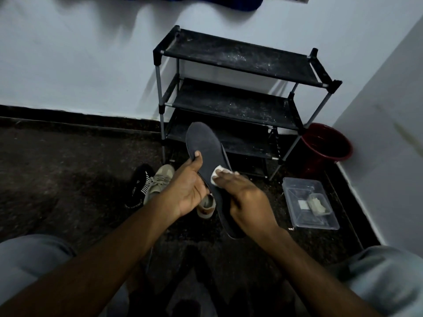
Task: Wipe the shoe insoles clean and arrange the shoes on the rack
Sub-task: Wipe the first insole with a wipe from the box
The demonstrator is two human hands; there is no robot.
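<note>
My left hand [190, 188] grips a dark grey insole [204, 145] by its left edge, thumb on top, holding it up in front of the rack. My right hand [247, 197] presses a small white wipe [216, 177] onto the middle of the insole with its fingers. The lower end of the insole [229, 227] sticks out below my right hand. A black three-shelf shoe rack [238, 58] stands against the wall with no shoes on its shelves. On the floor to the left lie a beige sneaker [160, 179] and a black shoe [139, 186]; another tan shoe [206, 208] shows between my hands.
A clear plastic box [309, 204] with small items inside sits on the floor at the right. A red bucket [327, 145] stands in the corner beside the rack. White walls close off the back and right. My knees in grey fabric [29, 257] frame the bottom corners.
</note>
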